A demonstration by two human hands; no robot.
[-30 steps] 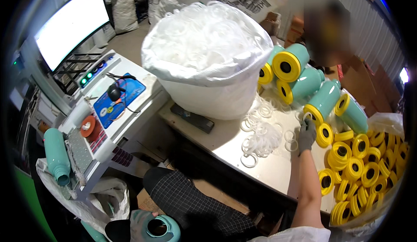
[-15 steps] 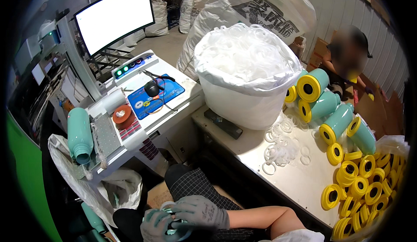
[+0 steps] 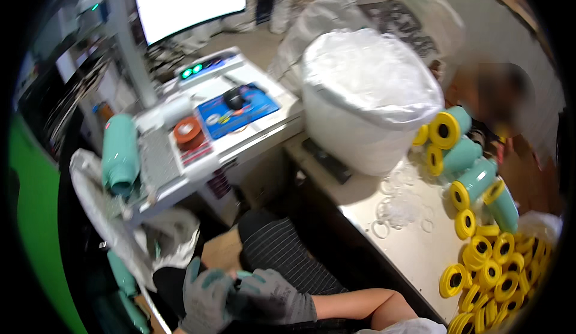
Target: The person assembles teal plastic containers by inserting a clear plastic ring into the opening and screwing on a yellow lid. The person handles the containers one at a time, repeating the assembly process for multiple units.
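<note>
Both my hands wear grey gloves and meet low over my lap, above striped dark trousers (image 3: 282,253). My left hand (image 3: 207,295) and my right hand (image 3: 270,295) close together around a teal roll (image 3: 242,273), of which only a small edge shows between the fingers. The steel table (image 3: 414,256) to my right carries loose clear plastic rings (image 3: 401,209), teal rolls with yellow end caps (image 3: 465,154) and a heap of yellow caps (image 3: 492,271).
A big white tub lined with a bag (image 3: 366,94) holds several clear rings. A flat black object (image 3: 327,160) lies beside it. The left stand bears a monitor (image 3: 189,1), keyboard (image 3: 156,161), orange tape roll (image 3: 189,131), mouse (image 3: 233,98) and teal roll (image 3: 120,154). Another person (image 3: 498,100) sits far right.
My right hand left the table by the yellow caps and came down to my lap, joining the left hand on the teal roll. The view swung left and downward.
</note>
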